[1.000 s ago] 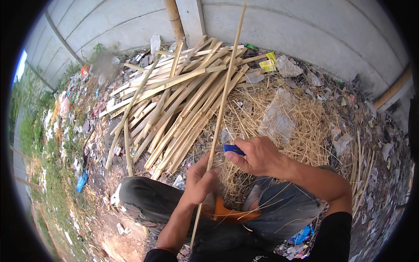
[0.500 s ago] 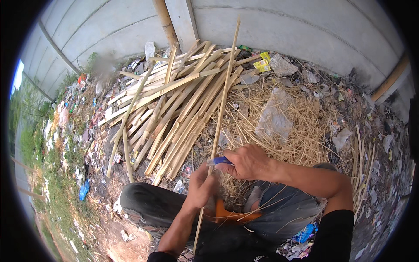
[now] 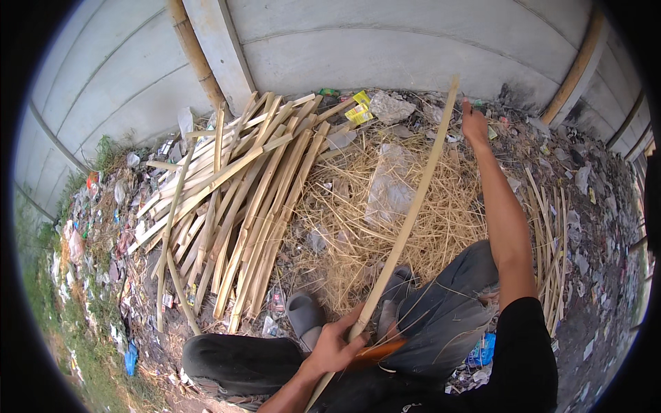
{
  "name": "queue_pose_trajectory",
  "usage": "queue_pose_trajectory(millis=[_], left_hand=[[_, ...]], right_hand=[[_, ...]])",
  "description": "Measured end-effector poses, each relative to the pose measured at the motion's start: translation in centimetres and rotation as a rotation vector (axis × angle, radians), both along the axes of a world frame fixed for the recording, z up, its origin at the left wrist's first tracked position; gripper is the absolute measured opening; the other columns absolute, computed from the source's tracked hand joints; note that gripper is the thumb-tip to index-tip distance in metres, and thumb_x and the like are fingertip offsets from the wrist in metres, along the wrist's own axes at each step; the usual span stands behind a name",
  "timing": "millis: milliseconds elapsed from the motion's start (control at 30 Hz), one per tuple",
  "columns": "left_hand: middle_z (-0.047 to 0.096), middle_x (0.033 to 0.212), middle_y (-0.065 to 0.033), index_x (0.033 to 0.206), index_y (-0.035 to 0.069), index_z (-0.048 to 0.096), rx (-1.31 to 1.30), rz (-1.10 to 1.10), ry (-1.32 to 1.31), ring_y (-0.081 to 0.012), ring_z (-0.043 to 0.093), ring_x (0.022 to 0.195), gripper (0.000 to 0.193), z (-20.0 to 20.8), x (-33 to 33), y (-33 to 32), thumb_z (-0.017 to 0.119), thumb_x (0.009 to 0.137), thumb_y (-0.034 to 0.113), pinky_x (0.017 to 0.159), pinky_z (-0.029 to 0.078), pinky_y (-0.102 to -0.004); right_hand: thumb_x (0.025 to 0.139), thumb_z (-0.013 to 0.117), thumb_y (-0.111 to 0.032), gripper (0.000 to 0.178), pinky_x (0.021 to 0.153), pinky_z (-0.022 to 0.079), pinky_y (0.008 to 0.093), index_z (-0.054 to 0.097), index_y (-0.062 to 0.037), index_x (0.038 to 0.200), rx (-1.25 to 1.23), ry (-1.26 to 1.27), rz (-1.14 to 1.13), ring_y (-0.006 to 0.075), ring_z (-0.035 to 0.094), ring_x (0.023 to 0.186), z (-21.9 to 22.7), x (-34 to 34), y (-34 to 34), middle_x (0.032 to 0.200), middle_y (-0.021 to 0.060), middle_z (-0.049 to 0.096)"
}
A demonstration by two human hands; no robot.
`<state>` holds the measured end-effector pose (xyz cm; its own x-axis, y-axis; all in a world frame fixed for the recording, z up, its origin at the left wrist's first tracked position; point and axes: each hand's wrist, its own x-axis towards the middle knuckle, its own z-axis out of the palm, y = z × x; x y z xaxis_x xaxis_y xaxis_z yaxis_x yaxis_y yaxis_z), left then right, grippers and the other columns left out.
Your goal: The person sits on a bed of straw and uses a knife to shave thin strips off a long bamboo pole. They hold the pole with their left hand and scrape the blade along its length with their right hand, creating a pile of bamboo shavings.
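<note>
A long, pale bamboo strip slants from my lap up toward the wall. My left hand is closed around its lower part, thumb laid over it. My right arm is stretched far forward, and my right hand is a closed fist just right of the strip's far end, apart from it. The blue-handled knife seen in that fist earlier is mostly hidden by the fingers now; only a small dark bit shows at the top. An orange piece lies under the strip between my legs.
A heap of split bamboo strips lies ahead to the left. Thin shavings cover the ground in the middle, around a flat grey slab. More slim strips lie at the right. A concrete wall stands behind, with litter along it.
My right hand has swung from beside my left hand far forward and right, off the strip. The strip now tilts more to the right. The view has shifted rightward.
</note>
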<state>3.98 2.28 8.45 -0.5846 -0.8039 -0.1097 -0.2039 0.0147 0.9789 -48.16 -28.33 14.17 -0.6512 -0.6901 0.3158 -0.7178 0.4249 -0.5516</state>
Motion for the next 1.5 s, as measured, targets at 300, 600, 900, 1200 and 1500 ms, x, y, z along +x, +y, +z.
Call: queue_pose_trajectory(millis=[300, 600, 900, 1200, 1500], left_hand=[[0.068, 0.125, -0.0166, 0.15, -0.008, 0.043, 0.236, 0.041, 0.054, -0.0137, 0.06, 0.113, 0.063, 1.2, -0.4, -0.8, 0.067, 0.094, 0.005, 0.099, 0.048, -0.0295], [0.062, 0.135, -0.0146, 0.151, -0.009, 0.042, 0.234, -0.001, 0.069, -0.0146, 0.054, 0.123, 0.063, 1.5, -0.8, -0.9, 0.067, 0.094, 0.003, 0.105, 0.043, -0.0288], [0.061, 0.127, -0.0071, 0.153, -0.005, 0.042, 0.484, -0.087, 0.249, -0.0098, 0.055, 0.109, 0.061, -0.5, -0.4, -0.5, 0.062, 0.095, 0.002, 0.096, 0.045, -0.027], [0.05, 0.078, 0.0043, 0.153, 0.001, 0.043, 0.626, -0.18, 0.282, -0.0037, 0.044, 0.063, 0.061, 1.1, -1.0, -0.7, 0.052, 0.093, 0.001, 0.057, 0.035, -0.0205], [0.044, 0.069, 0.0048, 0.154, 0.0, 0.041, 0.694, -0.147, 0.324, -0.0047, 0.038, 0.053, 0.061, 0.5, -1.4, -0.6, 0.049, 0.094, -0.001, 0.049, 0.03, -0.0226]], right_hand=[[0.108, 0.041, -0.051, 0.055, 0.075, 0.048, 0.0456, 0.064, -0.0019, 0.103, -0.227, -0.06, 0.154, 0.0324, 0.063, 0.079, 2.7, -1.0, 3.2, 0.084, 0.0145, 0.065], [0.108, 0.045, -0.048, 0.051, 0.084, 0.049, 0.0475, 0.067, -0.0033, 0.121, -0.189, 0.024, 0.328, 0.0364, 0.066, 0.088, 3.6, 0.9, 3.7, 0.095, 0.0183, 0.07], [0.106, 0.045, -0.054, 0.059, 0.083, 0.05, 0.0483, 0.072, -0.0009, 0.109, -0.302, -0.103, 0.12, 0.0376, 0.065, 0.083, 4.6, -1.0, 4.5, 0.082, 0.0201, 0.067], [0.105, 0.047, -0.057, 0.066, 0.072, 0.045, 0.0473, 0.067, 0.0051, 0.096, -0.357, 0.019, 0.157, 0.0345, 0.054, 0.07, 3.1, -1.1, 3.5, 0.074, 0.0174, 0.061], [0.106, 0.043, -0.057, 0.068, 0.076, 0.046, 0.0506, 0.068, 0.0048, 0.091, -0.02, 0.012, 0.237, 0.0378, 0.059, 0.077, 2.9, -1.8, 4.0, 0.076, 0.0219, 0.061]])
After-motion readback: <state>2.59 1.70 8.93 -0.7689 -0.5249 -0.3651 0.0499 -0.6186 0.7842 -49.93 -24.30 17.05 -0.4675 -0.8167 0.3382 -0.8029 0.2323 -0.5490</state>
